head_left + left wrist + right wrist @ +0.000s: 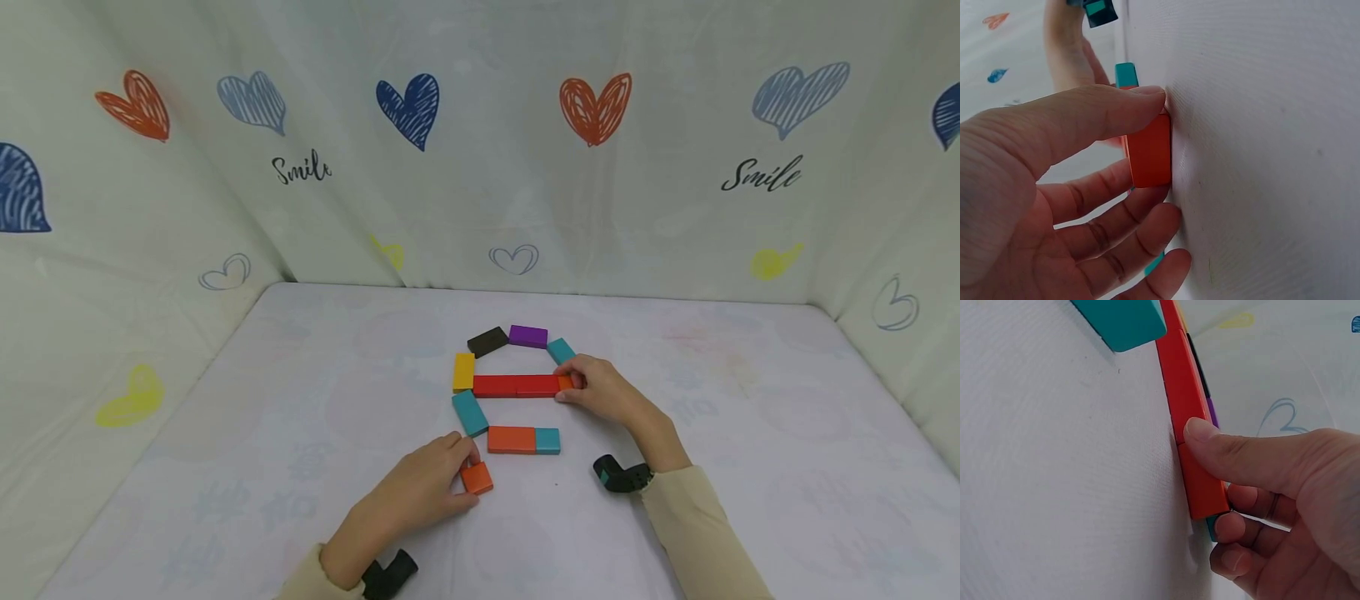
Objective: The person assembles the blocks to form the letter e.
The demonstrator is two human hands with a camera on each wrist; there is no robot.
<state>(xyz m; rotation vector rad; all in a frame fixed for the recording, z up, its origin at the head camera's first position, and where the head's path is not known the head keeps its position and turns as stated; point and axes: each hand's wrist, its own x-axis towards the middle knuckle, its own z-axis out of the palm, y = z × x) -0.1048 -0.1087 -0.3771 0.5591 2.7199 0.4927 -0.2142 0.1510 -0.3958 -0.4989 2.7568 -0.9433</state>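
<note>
On the white table, flat coloured blocks lie in a curved outline. My left hand [427,479] pinches a small orange block [477,478] between thumb and fingers, close to the table, below a longer orange block [512,440]. My right hand [603,390] grips another orange block [1202,481] at the right end of a row of two red blocks [516,386]. Its thumb lies across the front of that block, by the joint with the red one. Just above the right fingers sits a teal block [561,351], partly hidden by them.
A yellow block [463,372] meets the red row's left end. Black [487,342] and purple [528,336] blocks arch above. One teal block [470,413] slants below the yellow one; a small teal block [547,441] adjoins the longer orange block. A heart-printed curtain [480,192] surrounds the table.
</note>
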